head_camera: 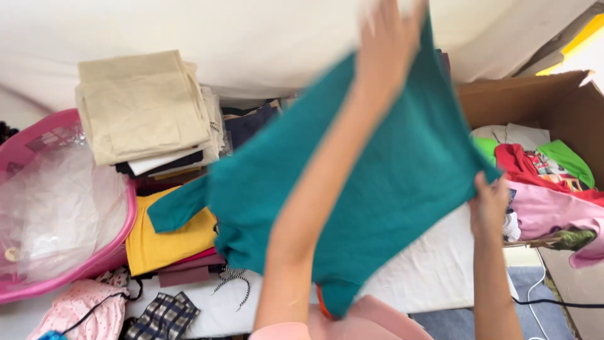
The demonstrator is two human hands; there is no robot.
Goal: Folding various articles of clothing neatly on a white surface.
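Head view: left hand (390, 38) is raised high, blurred, fingers closed on the top edge of a teal garment (377, 182); fingertips are partly cut off by the frame's upper edge. Right hand (491, 204) pinches the garment's right edge lower down; only the back of the hand shows, fingers hidden behind the cloth. Garment hangs spread between both hands, above a white surface (428, 271), one sleeve trailing left over a yellow fold (163, 245). It hides much of the folded pile behind it. Beige stack (141, 107) sits left of it, on darker folds. Pink basket (113, 252) with clear plastic is cut off at left. Cardboard box (535, 94) at right holds mixed clothes, partly out of frame.
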